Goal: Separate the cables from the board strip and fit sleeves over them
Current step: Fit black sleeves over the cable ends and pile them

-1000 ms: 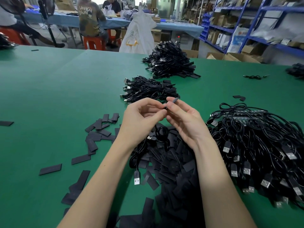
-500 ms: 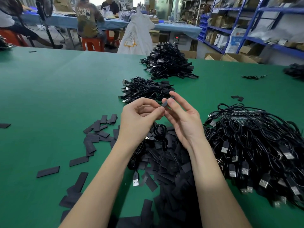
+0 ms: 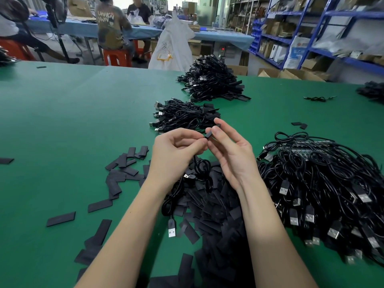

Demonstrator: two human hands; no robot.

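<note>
Sleeve [image 3: 211, 132] pinched in right hand [image 3: 232, 156] fingers, left hand [image 3: 176, 151] pinching cable [image 3: 200, 169] end; misalignment could buckle the sleeve or drop it among loose sleeves [image 3: 207, 204] on desk [image 3: 62, 121].

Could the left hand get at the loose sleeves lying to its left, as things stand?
Probably not yet: the left hand is pinching the cable while the right hand holds a sleeve. The way to the loose sleeves looks free once it lets go.
</note>
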